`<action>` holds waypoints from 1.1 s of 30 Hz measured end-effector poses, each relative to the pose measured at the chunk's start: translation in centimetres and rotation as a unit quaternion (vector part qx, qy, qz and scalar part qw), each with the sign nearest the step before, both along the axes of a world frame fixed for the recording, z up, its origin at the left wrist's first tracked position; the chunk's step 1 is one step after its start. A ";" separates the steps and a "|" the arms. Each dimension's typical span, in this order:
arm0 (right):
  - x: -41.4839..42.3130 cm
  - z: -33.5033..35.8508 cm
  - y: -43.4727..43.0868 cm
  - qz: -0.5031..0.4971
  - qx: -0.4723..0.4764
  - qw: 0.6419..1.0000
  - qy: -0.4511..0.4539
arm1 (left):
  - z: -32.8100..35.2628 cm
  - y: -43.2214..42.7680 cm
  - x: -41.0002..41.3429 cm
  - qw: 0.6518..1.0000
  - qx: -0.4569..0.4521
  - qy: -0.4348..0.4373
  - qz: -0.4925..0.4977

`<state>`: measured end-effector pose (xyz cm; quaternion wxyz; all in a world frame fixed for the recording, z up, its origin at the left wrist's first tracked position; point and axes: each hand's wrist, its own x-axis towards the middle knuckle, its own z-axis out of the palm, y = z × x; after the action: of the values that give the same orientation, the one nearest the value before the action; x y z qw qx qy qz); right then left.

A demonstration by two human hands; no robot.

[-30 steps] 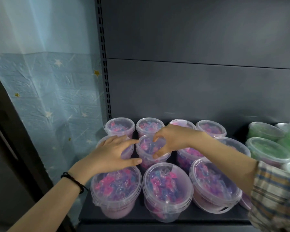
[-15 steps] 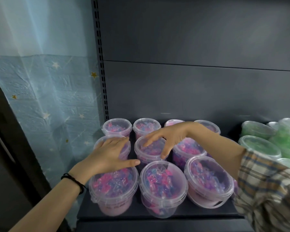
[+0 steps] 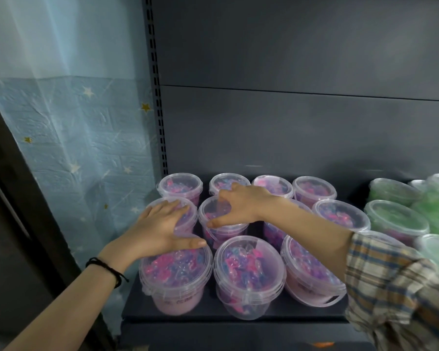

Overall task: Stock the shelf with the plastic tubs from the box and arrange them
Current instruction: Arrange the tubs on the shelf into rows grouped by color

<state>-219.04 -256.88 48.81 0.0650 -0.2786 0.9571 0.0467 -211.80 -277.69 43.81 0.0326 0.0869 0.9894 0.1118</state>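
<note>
- Your left hand (image 3: 160, 229) lies flat and released, with straight fingers pressing on the lid of the middle-left tub (image 3: 190, 220) and the thumb stretched over the back rim of the front-left tub (image 3: 175, 274).
- Your right hand (image 3: 241, 203) grasps the middle tub (image 3: 226, 233) from above, thumb on its near rim and fingertips curled over its far rim.
- Each of these tubs is clear plastic with a clear lid and is filled with glossy pink, purple and blue pieces; you cannot tell what the pieces are.
- Four stand in the back row (image 3: 314, 190) and three in the front row (image 3: 249, 272), rims touching or just apart. Your right forearm partly hides the middle row.
- Green tubs (image 3: 395, 219) of the same shape crowd the right end, blurred towards the edge.
- Everything stands on a dark grey shelf (image 3: 188, 314) with a dark grey back panel (image 3: 289, 135) and a slotted upright (image 3: 157, 97) at its left.
- Left of the upright is a pale blue wall covering (image 3: 86, 148) dotted with small gold and white stars.
- A black cord (image 3: 107, 271) circles your left wrist, and a plaid sleeve (image 3: 390, 287) covers your right arm.
- Both touched tubs sit side by side in the second row, towards the shelf's left end, directly under your palms.
</note>
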 end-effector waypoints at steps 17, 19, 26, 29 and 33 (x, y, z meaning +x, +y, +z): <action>1.6 0.8 1.5 0.047 -0.058 0.997 0.036 | -0.6 -0.5 -1.4 0.998 0.011 0.054 -0.041; 2.4 1.6 3.2 0.107 -0.134 0.984 -0.052 | -0.6 -0.4 -1.4 0.997 0.008 0.057 -0.045; 6.2 1.6 7.3 0.194 -0.022 0.948 -0.250 | -0.9 -0.7 -1.5 0.997 0.003 0.060 -0.049; 7.3 1.7 7.1 0.161 -0.007 0.974 -0.161 | -0.7 -0.4 -1.4 0.998 -0.012 0.048 -0.043; 8.4 1.6 6.2 0.123 0.060 0.988 -0.075 | -0.7 -0.4 -1.3 0.999 -0.011 0.036 -0.033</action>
<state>-210.65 -250.68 50.42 0.1468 -0.3928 0.9033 0.0908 -213.10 -278.07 43.12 0.0012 0.1233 0.9877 0.0961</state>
